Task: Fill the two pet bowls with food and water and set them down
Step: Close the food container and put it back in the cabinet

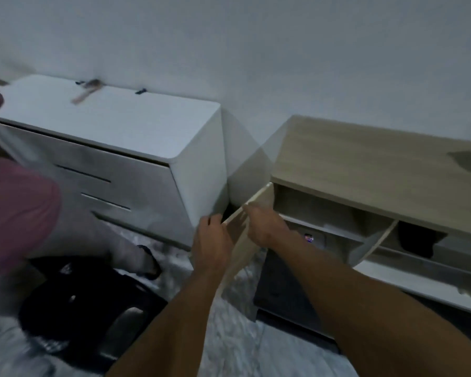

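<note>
Head view: one cabinet door (260, 198), its long axis slanting from mid-frame toward lower centre, is gripped by two hands. The left hand (212, 238) is curled on its outer edge and the right hand (264, 227) on its inner side, both equally near. No bowl is clearly made out; one dark blurred shape (93, 300) at lower left may hold one.
</note>
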### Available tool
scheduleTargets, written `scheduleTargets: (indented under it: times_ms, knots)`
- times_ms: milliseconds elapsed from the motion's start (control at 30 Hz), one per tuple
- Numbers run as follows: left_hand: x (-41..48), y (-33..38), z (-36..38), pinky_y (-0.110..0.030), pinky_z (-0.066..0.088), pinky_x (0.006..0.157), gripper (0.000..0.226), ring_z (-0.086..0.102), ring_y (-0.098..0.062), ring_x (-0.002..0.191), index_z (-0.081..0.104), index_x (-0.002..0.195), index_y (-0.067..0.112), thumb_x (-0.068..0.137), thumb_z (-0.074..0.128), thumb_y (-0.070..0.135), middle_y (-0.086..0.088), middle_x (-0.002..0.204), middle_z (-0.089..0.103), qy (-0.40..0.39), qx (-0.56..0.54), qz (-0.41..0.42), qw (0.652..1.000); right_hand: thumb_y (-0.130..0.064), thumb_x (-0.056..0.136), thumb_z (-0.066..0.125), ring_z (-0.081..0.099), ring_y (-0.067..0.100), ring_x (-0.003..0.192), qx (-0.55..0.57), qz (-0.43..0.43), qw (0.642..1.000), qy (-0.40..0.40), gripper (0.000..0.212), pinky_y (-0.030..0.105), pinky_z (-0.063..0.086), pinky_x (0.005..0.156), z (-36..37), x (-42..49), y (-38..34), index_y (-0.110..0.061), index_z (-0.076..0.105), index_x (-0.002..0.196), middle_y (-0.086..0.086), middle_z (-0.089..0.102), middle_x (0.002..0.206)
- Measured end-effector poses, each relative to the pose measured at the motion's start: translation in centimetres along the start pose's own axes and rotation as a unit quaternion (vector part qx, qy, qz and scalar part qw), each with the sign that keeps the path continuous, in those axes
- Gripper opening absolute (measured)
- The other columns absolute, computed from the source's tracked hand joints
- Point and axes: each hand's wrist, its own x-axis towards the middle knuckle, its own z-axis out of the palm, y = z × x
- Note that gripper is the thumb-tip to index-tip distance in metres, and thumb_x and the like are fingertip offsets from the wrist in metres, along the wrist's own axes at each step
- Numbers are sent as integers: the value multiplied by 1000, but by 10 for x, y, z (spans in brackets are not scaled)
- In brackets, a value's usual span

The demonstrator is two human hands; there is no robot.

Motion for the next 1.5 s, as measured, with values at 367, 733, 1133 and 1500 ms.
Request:
scheduleTargets:
  times_ms: [367, 733, 1133, 1500]
  knots:
    - [0, -53, -15, -35, 51, 85, 26, 66, -33, 106, 73, 108, 15, 91, 55, 8, -14, 107, 71, -101, 49, -98, 989, -12, 95, 45, 17, 29, 150, -82, -10, 989, -123, 73, 45, 27, 117, 34, 20, -16, -10, 7, 156, 7, -3, 165]
    - [-34, -16, 5, -19, 57, 70, 12, 70, -28, 98, 74, 91, 11, 85, 63, 11, -3, 84, 70, -305, -84, -121, 941, -45, 90, 57, 57, 35, 117, -30, 111, 992, -51, 45, 49, 46, 97, 22, -31, -4, -12, 52, 120, 12, 56, 128]
    - [-16, 130, 33, -37, 49, 96, 30, 60, -34, 112, 65, 119, 0, 97, 50, 13, -21, 119, 64, -282, -50, 125, 950, -12, 96, 48, 60, 31, 112, -54, 224, 973, 1, 38, 42, 51, 92, -1, -120, 95, -21, 57, 131, 12, 59, 124]
    - [0, 218, 108, -33, 48, 89, 24, 60, -26, 109, 62, 118, 5, 97, 51, 8, -13, 122, 56, -284, 226, 345, 865, -13, 97, 53, 53, 29, 118, -86, 231, 968, 48, 32, 38, 46, 96, -27, -121, 188, -9, 58, 128, 14, 52, 129]
